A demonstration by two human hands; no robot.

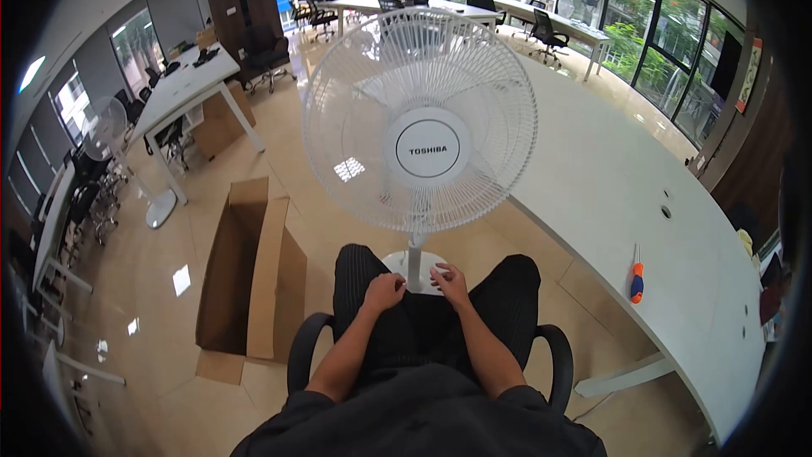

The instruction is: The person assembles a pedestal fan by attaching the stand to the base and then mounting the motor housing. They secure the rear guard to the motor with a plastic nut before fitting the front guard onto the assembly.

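Note:
A white standing fan [428,150] with a round wire cage rises upright on the floor in front of my knees, its label facing me. Its round white base [436,264] shows between my legs, partly hidden. Just left of the fan's pole, over my thigh, is my left hand [386,290], with its fingers curled together; whether they hold anything is too small to tell. My right hand [450,282] is right of the pole, fingers apart and bent, nothing visible in it. Neither hand clearly touches the pole.
An open cardboard box [277,288] stands on the floor at the left. On the white table [592,161] at the right lies an orange and blue screwdriver [637,282]. Chair armrests flank me. Another white fan [106,124] and desks stand farther left.

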